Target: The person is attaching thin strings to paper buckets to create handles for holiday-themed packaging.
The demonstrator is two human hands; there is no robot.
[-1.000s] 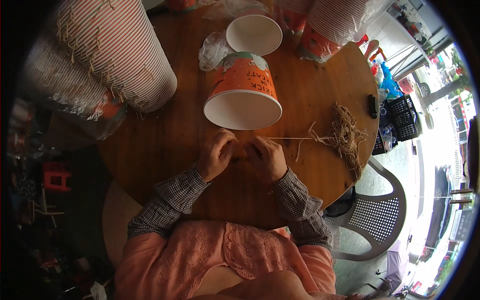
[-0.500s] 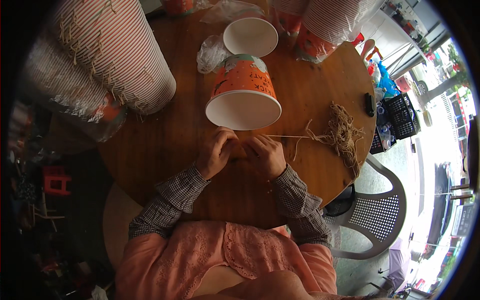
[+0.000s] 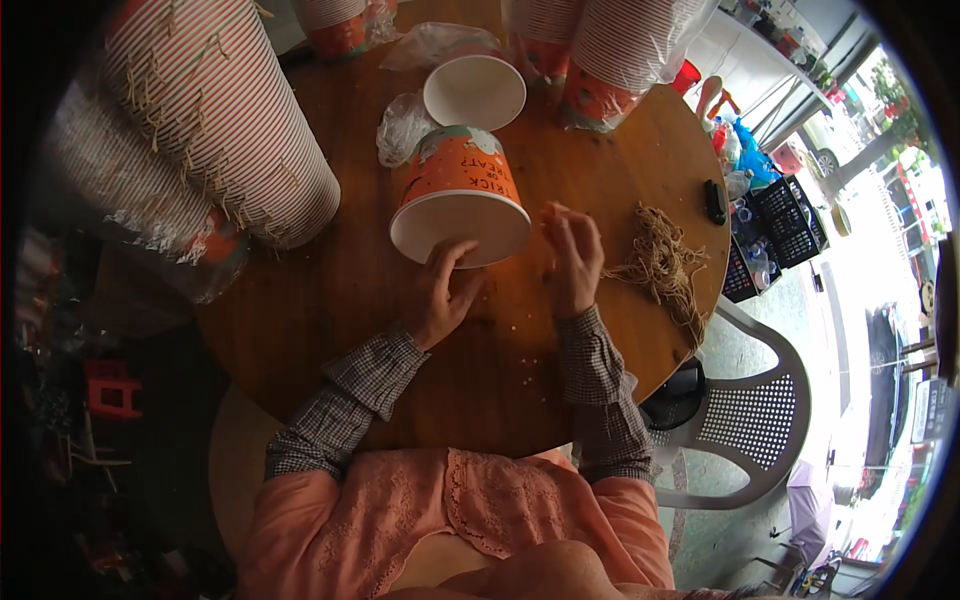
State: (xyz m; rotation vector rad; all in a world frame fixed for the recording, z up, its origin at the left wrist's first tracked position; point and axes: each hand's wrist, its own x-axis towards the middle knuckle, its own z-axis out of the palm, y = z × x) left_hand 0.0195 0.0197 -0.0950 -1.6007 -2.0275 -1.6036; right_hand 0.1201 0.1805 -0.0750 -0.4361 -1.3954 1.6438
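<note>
Round wooden table (image 3: 470, 400), brown and glossy, seen from above with both hands over it. An orange bucket (image 3: 458, 190) lies on its side just beyond the hands, its white mouth turned toward the person. The left hand (image 3: 442, 295) has its thumb parted from its fingers, which overlap the near rim; whether they press on it cannot be told. The right hand (image 3: 575, 262), slightly blurred, is raised beside the bucket's right side with bent fingers; whether it pinches anything cannot be told. Right of this hand is a tangled heap of tan twine (image 3: 665, 262), one strand trailing toward the wrist. Beyond the orange bucket sits a second bucket (image 3: 475, 92), white inside, with crumpled clear plastic (image 3: 401, 130) to its left. A tall stack of nested buckets (image 3: 235, 125) leans well left of the left hand; plastic-wrapped stacks (image 3: 625, 55) occupy the far side, beyond the right hand. A grey chair (image 3: 750, 425) stands to the right of the right forearm.
</note>
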